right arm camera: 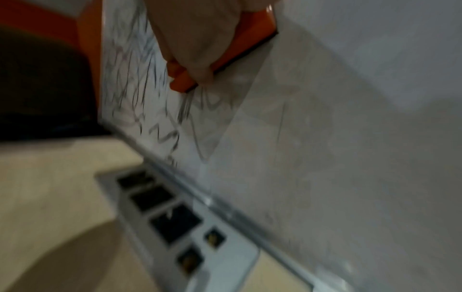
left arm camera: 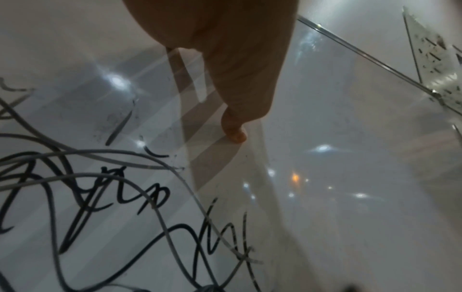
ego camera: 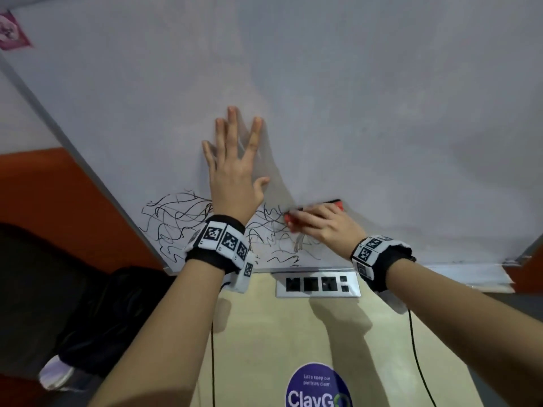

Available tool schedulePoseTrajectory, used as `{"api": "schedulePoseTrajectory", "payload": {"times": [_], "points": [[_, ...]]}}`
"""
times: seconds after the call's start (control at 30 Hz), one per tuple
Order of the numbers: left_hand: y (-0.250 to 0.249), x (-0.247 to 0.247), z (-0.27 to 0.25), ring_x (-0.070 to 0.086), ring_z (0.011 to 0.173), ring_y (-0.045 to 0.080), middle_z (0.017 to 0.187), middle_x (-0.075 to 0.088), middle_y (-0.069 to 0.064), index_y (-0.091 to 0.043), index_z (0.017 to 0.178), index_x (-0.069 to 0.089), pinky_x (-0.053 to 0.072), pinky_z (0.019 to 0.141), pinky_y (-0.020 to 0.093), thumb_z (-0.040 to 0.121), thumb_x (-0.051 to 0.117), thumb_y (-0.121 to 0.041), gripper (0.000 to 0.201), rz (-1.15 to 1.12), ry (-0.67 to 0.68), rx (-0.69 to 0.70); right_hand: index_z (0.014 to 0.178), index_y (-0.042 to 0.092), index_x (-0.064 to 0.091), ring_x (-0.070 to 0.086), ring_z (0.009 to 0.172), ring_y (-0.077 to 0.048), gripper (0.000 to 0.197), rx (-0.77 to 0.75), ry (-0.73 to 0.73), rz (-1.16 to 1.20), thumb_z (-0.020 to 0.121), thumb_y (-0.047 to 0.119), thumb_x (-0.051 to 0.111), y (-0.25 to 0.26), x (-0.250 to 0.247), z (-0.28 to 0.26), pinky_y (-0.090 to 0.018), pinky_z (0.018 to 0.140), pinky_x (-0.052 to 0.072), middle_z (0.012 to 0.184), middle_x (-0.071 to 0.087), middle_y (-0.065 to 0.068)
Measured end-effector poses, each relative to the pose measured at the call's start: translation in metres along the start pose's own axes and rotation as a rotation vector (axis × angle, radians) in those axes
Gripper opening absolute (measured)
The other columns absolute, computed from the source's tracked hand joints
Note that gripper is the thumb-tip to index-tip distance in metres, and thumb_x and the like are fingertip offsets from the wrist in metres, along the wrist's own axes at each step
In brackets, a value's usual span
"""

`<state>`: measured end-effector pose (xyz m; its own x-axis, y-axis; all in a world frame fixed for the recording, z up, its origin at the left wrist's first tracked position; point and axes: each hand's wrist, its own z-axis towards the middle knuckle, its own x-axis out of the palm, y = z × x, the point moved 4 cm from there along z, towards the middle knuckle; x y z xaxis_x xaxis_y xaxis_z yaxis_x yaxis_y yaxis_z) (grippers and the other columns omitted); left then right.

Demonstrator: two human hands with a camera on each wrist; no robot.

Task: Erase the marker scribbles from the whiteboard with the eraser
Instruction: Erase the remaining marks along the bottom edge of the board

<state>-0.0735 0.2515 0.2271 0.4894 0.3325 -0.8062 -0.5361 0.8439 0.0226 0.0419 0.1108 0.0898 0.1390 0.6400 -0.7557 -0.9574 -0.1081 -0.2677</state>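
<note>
The whiteboard (ego camera: 352,98) stands upright in front of me. Black marker scribbles (ego camera: 173,221) cover its lower left part and show close up in the left wrist view as scribbles (left arm camera: 75,197). My left hand (ego camera: 232,165) lies flat on the board above them, fingers spread and straight. My right hand (ego camera: 320,224) grips a red-orange eraser (ego camera: 338,203) and presses it on the board at the right end of the scribbles. In the blurred right wrist view the eraser (right arm camera: 252,33) sits under my fingers (right arm camera: 200,49), with faint smeared lines below it.
A silver socket panel (ego camera: 317,284) is set into the beige table (ego camera: 264,348) under the board's lower edge. A black bag (ego camera: 97,318) lies at the left. A round blue sticker (ego camera: 318,386) sits on the table. Black cables hang from both wristbands.
</note>
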Motion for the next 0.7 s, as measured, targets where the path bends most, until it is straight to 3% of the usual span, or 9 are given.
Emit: {"api": "schedulePoseTrajectory", "payload": {"times": [0.1, 0.17, 0.27, 0.37, 0.43, 0.53, 0.6, 0.7], "points": [[0.0, 0.001, 0.0, -0.004, 0.15, 0.036, 0.163, 0.0, 0.018, -0.024, 0.157, 0.011, 0.01, 0.117, 0.063, 0.072, 0.081, -0.033, 0.11, -0.016, -0.014, 0.006, 0.114, 0.021, 0.074, 0.054, 0.099, -0.022, 0.039, -0.14, 0.198, -0.027, 0.093, 0.01, 0.043, 0.027, 0.047, -0.03, -0.033, 0.088, 0.04, 0.122, 0.067, 0.003], [0.0, 0.002, 0.0, -0.001, 0.15, 0.037, 0.163, 0.003, 0.019, -0.023, 0.157, 0.013, 0.01, 0.117, 0.063, 0.07, 0.082, -0.031, 0.111, -0.031, -0.035, 0.007, 0.1, 0.023, 0.077, 0.049, 0.093, -0.02, 0.036, -0.164, 0.262, -0.035, 0.094, 0.013, 0.042, 0.037, 0.063, -0.035, -0.03, 0.083, 0.037, 0.11, 0.069, 0.007], [-0.002, 0.004, 0.0, 0.002, 0.149, 0.039, 0.162, 0.007, 0.02, -0.023, 0.156, 0.016, 0.012, 0.116, 0.065, 0.068, 0.083, -0.03, 0.111, -0.048, -0.057, -0.003, 0.081, 0.025, 0.076, 0.057, 0.087, -0.017, 0.043, -0.196, 0.341, -0.049, 0.095, 0.017, 0.036, 0.057, 0.08, -0.02, -0.029, 0.077, 0.037, 0.096, 0.068, 0.011], [-0.001, 0.005, -0.001, 0.003, 0.15, 0.038, 0.162, 0.008, 0.019, -0.024, 0.156, 0.015, 0.012, 0.116, 0.063, 0.069, 0.082, -0.032, 0.111, -0.037, -0.068, 0.001, 0.088, 0.02, 0.075, 0.06, 0.084, -0.018, 0.058, -0.138, 0.341, -0.012, 0.105, 0.012, 0.021, 0.074, 0.089, 0.008, -0.03, 0.075, 0.046, 0.099, 0.067, 0.009], [0.001, 0.005, -0.002, 0.004, 0.15, 0.036, 0.163, 0.008, 0.017, -0.025, 0.156, 0.013, 0.013, 0.117, 0.062, 0.07, 0.082, -0.033, 0.111, -0.017, -0.068, 0.009, 0.093, 0.019, 0.075, 0.059, 0.085, -0.019, 0.055, -0.136, 0.383, -0.011, 0.107, 0.013, 0.022, 0.076, 0.095, 0.011, -0.03, 0.076, 0.046, 0.104, 0.066, 0.007], [0.003, 0.005, -0.002, 0.004, 0.15, 0.035, 0.163, 0.007, 0.016, -0.027, 0.156, 0.011, 0.015, 0.117, 0.061, 0.07, 0.082, -0.034, 0.112, -0.001, -0.067, 0.018, 0.084, 0.026, 0.077, 0.053, 0.091, -0.018, 0.027, -0.261, 0.567, -0.065, 0.092, 0.019, 0.052, 0.072, 0.107, -0.023, -0.029, 0.076, 0.039, 0.107, 0.066, 0.01], [0.004, 0.005, -0.002, 0.004, 0.15, 0.035, 0.163, 0.007, 0.015, -0.027, 0.156, 0.011, 0.014, 0.117, 0.062, 0.07, 0.083, -0.033, 0.113, -0.012, -0.073, 0.028, 0.073, 0.028, 0.077, 0.053, 0.091, -0.017, 0.03, -0.247, 0.716, -0.059, 0.08, 0.017, 0.049, 0.056, 0.101, -0.052, -0.028, 0.074, 0.037, 0.104, 0.068, 0.012], [0.004, 0.004, -0.002, 0.005, 0.15, 0.035, 0.163, 0.009, 0.016, -0.027, 0.156, 0.013, 0.014, 0.116, 0.063, 0.069, 0.084, -0.032, 0.112, -0.029, -0.08, 0.033, 0.06, 0.026, 0.074, 0.063, 0.083, -0.018, 0.029, -0.138, 0.798, -0.038, 0.072, 0.015, 0.05, 0.024, 0.08, -0.081, -0.028, 0.072, 0.047, 0.097, 0.07, 0.01]]}}
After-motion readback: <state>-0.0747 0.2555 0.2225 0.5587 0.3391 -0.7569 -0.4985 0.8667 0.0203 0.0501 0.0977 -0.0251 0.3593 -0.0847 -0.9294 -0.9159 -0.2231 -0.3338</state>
